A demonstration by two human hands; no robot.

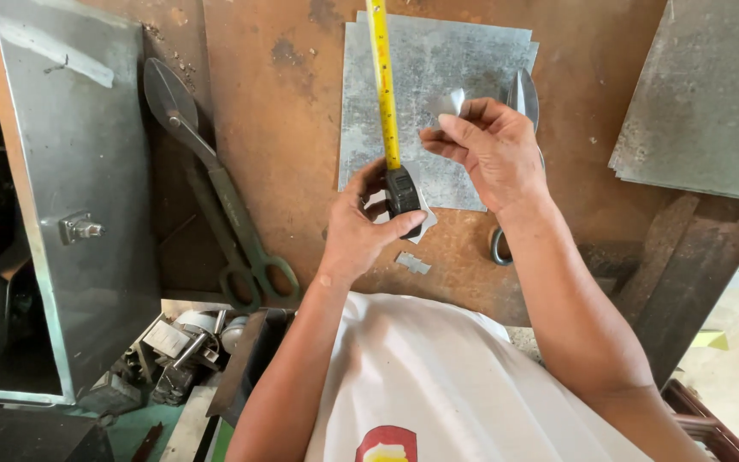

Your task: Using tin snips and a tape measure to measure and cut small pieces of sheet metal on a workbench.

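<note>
White shirt (438, 376) filling foreground; left hand (361, 227) gripping tape measure (402, 190), right hand (493, 145) pinching metal scrap (446, 104) over galvanized sheet (425, 94) lying on rusty workbench (284, 145); green-handled snips (233, 214) resting nearby.

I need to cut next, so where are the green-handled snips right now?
In the head view the green-handled snips lie on the rusty table, left of the left hand and the metal sheet, beside the steel box.
</note>
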